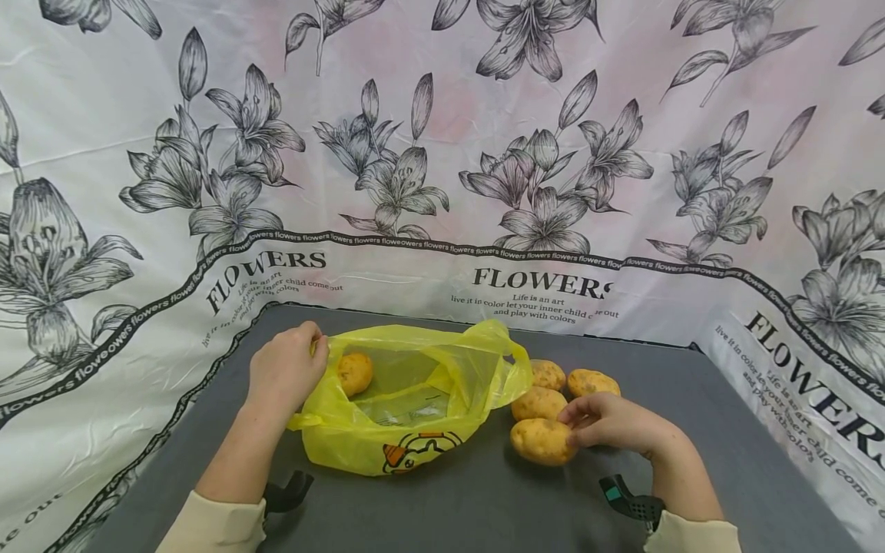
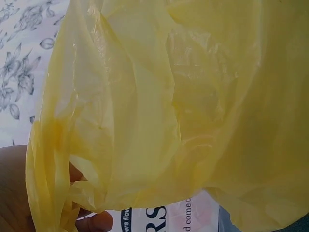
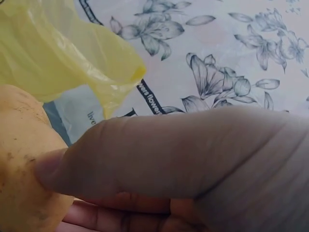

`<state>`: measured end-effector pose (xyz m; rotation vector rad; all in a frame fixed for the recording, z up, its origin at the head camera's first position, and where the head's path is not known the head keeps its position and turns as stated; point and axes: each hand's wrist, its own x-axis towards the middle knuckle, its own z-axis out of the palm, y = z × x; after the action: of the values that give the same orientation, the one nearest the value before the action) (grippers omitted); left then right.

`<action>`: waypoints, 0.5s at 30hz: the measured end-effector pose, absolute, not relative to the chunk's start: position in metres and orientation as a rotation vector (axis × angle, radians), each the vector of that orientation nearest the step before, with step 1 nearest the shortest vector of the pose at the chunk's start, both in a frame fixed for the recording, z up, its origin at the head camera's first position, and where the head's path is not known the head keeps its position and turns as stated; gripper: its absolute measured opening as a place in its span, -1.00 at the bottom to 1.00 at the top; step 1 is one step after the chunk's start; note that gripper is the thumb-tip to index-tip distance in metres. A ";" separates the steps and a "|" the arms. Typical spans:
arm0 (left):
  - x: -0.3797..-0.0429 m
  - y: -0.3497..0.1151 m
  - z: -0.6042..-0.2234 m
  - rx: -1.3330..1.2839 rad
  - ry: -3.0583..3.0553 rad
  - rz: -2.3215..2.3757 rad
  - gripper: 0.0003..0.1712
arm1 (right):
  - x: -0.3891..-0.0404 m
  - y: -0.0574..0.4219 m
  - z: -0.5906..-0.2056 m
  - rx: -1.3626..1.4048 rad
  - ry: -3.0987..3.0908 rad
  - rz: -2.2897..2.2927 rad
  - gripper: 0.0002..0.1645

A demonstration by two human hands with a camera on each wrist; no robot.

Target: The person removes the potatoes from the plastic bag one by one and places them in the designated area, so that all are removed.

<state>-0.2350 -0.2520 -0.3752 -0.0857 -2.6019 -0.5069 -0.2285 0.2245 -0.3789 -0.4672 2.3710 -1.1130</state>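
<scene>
My left hand pinches the left rim of a yellow plastic bag, whose mouth gapes upward. In the left wrist view the bag's thin film covers most of the frame, and the fingers partly show behind it. One potato is inside the bag at its left side. To the right of the bag my right hand grips another potato by its right end. The right wrist view shows the thumb pressed on that potato's skin, with fingers beneath.
Behind the held potato, several more potatoes lie together on the dark grey table, beside the bag's right handle. A white cloth with flower prints and lettering hangs round the table's back and sides.
</scene>
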 end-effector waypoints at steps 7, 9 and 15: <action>-0.235 -0.252 -0.375 -0.091 -2.607 -0.508 -0.81 | -0.230 0.224 -0.383 -0.466 2.342 -1.131 -0.57; -0.235 -0.252 -0.375 -0.092 -2.610 -0.510 -0.81 | -0.230 0.224 -0.384 -0.462 2.337 -1.131 -0.57; -0.234 -0.252 -0.375 -0.096 -2.616 -0.510 -0.81 | -0.230 0.224 -0.384 -0.494 2.310 -1.129 -0.60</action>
<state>-0.2341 -0.2518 -0.3750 -0.0957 -2.6156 -0.5099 -0.2298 0.2240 -0.3842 -0.4943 2.3099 -1.1286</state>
